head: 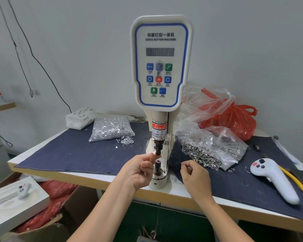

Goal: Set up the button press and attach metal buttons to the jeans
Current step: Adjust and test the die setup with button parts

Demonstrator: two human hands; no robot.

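Scanning from the left, I am seeing a bag of silver tacks (111,128) lying on the denim-covered surface (77,154), a few spilled just beside it. My left hand (138,170) is reaching up to the upper die (158,148) of the servo button machine (162,67); its grip is pinched at the fingertips right at the die's tip, on what I am judging to be a small button part, though it is too small to tell. The lower die (157,165) is standing directly beneath, apart from the upper one. My right hand (195,179) is hovering just right of the machine base with fingers curled; whether that grip is holding anything I cannot tell. Further right, a bag of metal buttons (212,151) is lying open. No jeans garment is showing. I am judging this as the loading step; next, seating the part squarely and pulling fingers clear before pressing.
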